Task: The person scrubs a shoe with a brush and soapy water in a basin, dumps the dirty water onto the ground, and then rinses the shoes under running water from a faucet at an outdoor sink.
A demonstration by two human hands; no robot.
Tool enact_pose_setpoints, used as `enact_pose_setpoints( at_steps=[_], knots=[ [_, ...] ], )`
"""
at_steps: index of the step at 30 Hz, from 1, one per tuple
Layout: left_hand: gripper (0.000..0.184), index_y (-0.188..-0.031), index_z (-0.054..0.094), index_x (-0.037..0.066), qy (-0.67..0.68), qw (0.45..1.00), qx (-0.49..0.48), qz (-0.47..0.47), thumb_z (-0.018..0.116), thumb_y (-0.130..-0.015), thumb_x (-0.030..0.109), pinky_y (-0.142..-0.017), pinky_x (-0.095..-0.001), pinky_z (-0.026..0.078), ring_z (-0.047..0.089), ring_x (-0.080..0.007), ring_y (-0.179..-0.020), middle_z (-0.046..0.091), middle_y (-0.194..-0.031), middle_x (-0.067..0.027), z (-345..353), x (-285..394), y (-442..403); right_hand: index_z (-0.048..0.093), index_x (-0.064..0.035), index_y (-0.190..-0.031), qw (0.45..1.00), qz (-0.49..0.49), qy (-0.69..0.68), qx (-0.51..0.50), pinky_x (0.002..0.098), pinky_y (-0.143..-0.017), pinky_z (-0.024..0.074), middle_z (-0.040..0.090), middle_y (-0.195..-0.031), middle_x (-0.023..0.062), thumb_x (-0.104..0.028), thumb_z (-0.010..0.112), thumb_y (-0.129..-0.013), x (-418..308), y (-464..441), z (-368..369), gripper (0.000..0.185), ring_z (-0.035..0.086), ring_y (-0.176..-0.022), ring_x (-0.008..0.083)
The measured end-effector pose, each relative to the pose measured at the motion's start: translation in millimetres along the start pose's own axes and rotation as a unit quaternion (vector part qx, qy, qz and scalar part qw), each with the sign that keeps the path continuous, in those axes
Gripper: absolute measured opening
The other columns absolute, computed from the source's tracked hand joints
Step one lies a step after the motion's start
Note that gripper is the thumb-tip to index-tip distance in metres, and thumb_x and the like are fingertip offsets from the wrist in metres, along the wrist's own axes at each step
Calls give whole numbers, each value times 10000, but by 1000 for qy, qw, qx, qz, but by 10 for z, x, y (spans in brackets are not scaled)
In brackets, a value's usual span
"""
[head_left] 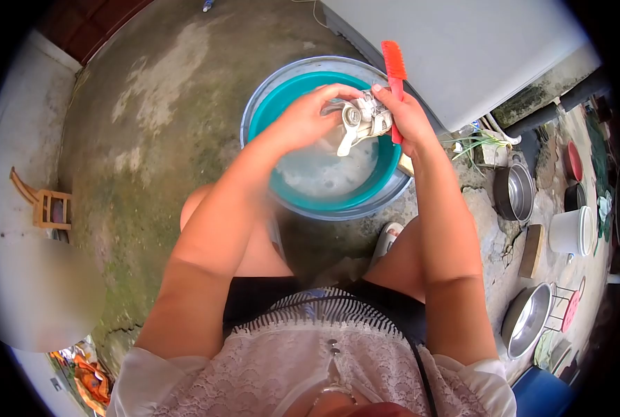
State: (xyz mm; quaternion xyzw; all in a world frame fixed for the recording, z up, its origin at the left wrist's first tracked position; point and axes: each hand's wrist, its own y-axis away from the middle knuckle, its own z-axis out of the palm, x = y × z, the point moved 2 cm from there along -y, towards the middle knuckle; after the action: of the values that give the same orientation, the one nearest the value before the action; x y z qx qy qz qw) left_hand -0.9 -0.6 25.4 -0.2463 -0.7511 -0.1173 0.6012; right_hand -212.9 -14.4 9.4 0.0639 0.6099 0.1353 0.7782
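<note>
Between left fingers point(337, 91) clasping it and right fingers point(382, 96) gripping a brush point(395, 64) sits a strappy item point(367, 120)

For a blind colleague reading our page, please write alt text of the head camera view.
A person's left hand and right hand hold a white strapped item, perhaps a sandal, over a teal basin of cloudy water. The right hand also holds a red brush.
</note>
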Motion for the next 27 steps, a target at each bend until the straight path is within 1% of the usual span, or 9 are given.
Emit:
enact_pose_setpoints(
  at_steps=[3, 4, 9, 11, 12, 16, 20, 24, 27],
  knots=[
    [234, -1233, 647, 70, 67, 990, 85, -91, 579, -1031, 166, -885, -304, 518, 638, -139, -1026, 679, -1150, -46, -39, -116, -10, 686, -24, -1064, 966, -138, 192, 103, 281, -732, 494, 701, -921, 27, -313, 737, -923, -14, 30, 25, 325, 624, -782, 118],
    [227, -1224, 650, 67, 86, 982, 110, -128, 578, -1031, 165, -867, -305, 519, 642, -138, -1003, 682, -1122, -50, -49, -152, -9, 688, -19, -1088, 915, -237, 288, 156, 265, -697, 486, 688, -886, 11, -281, 721, -942, -21, 52, 31, 301, 594, -758, 87],
    [233, -1209, 654, 63, 121, 956, 189, -190, 546, -1051, 196, -811, -292, 517, 652, -120, -953, 689, -1062, -62, -131, -335, -27, 697, -79, -1186, 964, -149, 217, -44, 276, -694, 504, 683, -917, 7, -174, 769, -897, -75, 390, 322, 313, 608, -755, 117],
    [238, -1188, 667, 58, 158, 940, 214, -214, 551, -1045, 209, -798, -303, 516, 653, -140, -945, 698, -1045, -66, -94, -256, 8, 683, -54, -1200, 828, -419, 365, -70, 314, -768, 529, 699, -964, 35, -160, 787, -871, 164, 369, 398, 360, 665, -832, 199],
    [242, -1177, 673, 56, 176, 931, 225, -226, 553, -1042, 216, -792, -309, 516, 654, -151, -942, 702, -1036, -69, -72, -221, 22, 677, -30, -1191, 844, -399, 350, -77, 342, -828, 534, 705, -979, 72, -145, 797, -854, 159, 423, 461, 376, 684, -904, 258],
    [250, -1154, 679, 39, 127, 958, 125, -223, 537, -1054, 219, -814, -295, 520, 659, -127, -949, 709, -1031, -52, -54, -202, -20, 700, -29, -1109, 934, -204, 294, 2, 307, -768, 531, 713, -908, 66, -125, 744, -901, 105, 300, 393, 233, 678, -826, 160],
    [238, -1167, 696, 33, 94, 967, 88, -221, 580, -1029, 189, -817, -286, 515, 649, -123, -938, 709, -1031, -45, -15, -218, -30, 672, -55, -1019, 977, -127, 167, 40, 218, -483, 379, 678, -734, 22, -172, 637, -991, 68, 264, 329, 125, 513, -554, 51],
    [276, -1215, 700, 28, 8, 975, 37, -218, 655, -981, 168, -840, -285, 509, 640, -116, -933, 714, -1054, -48, 3, -53, 2, 628, -50, -1048, 987, -98, 93, 90, 249, -487, 415, 673, -765, 34, -172, 569, -1018, -8, 202, 248, 139, 548, -544, 82],
    [300, -1226, 705, 28, -152, 980, -27, -129, 678, -960, 165, -861, -295, 506, 636, -113, -937, 718, -1061, -55, 99, -23, 25, 623, -56, -1035, 990, -101, 69, 66, 247, -483, 414, 662, -782, 41, -172, 565, -1023, -63, 91, 132, 131, 554, -565, 85]
  ],
)
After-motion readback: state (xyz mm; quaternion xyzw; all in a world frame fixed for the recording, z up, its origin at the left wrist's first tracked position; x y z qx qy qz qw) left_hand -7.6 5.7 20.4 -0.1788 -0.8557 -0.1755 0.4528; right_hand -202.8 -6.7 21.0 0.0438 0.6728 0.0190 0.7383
